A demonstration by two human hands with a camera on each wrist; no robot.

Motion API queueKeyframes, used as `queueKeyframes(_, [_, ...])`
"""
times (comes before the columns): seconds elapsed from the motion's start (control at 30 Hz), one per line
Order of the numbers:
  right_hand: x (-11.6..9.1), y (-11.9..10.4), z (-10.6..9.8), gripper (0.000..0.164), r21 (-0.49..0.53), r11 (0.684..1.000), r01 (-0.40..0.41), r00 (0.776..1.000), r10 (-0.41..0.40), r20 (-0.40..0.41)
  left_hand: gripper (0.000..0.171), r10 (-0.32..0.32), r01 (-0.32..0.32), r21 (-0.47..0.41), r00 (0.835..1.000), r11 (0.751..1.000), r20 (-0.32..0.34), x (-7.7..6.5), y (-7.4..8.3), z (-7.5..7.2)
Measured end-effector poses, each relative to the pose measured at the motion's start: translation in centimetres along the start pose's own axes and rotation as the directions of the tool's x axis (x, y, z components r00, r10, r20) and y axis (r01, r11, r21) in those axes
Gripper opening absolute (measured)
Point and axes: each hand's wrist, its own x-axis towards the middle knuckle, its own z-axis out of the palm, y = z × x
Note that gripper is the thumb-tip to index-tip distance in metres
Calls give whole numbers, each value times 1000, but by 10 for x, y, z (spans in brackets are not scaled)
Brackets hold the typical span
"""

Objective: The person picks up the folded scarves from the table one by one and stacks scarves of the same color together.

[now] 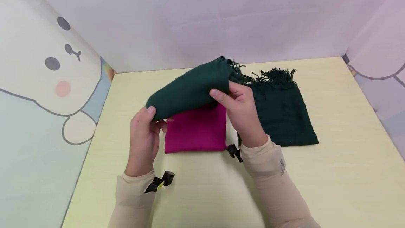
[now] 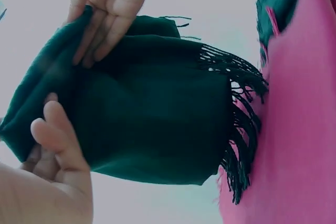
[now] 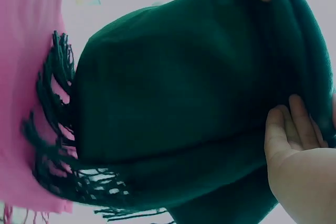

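Observation:
Both hands hold a folded dark green fringed scarf (image 1: 190, 89) up off the table. My left hand (image 1: 143, 138) pinches its left end, thumb on top and fingers underneath. At the right end, my right hand (image 1: 242, 113) grips the fold with the thumb in front. In the left wrist view, the scarf's fringe (image 2: 241, 135) hangs from the end away from the hands. Below the held scarf lies a folded magenta cloth (image 1: 196, 133), partly hidden by it. Another folded dark green scarf (image 1: 281, 119) lies to the right, behind the right hand, its fringe at the far edge.
The pale wooden table (image 1: 341, 178) extends around the cloths. A whitish sheet (image 1: 196, 20) stands along its far edge, and cartoon-printed panels (image 1: 41, 62) flank it. Small black wrist devices (image 1: 161, 181) sit at both cuffs.

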Motion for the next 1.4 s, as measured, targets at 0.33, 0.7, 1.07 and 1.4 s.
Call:
queueKeyframes(0.33, [-5,-9,-29,22,-123,992,22,996,-32,-81,33,-301,300,35,939,953,165,18,-16,11])
queueKeyframes(0.7, [-7,-21,-52,25,-59,997,46,993,-52,-104,30,-331,324,66,919,944,213,35,-17,25])
queueKeyframes(1.07, [-7,-33,-71,22,35,993,112,981,-105,-164,33,-253,225,135,935,965,249,46,-17,53])
queueKeyframes(1.4, [-10,-42,-85,26,86,985,147,967,-125,-223,36,-234,185,175,918,967,322,49,-17,72])
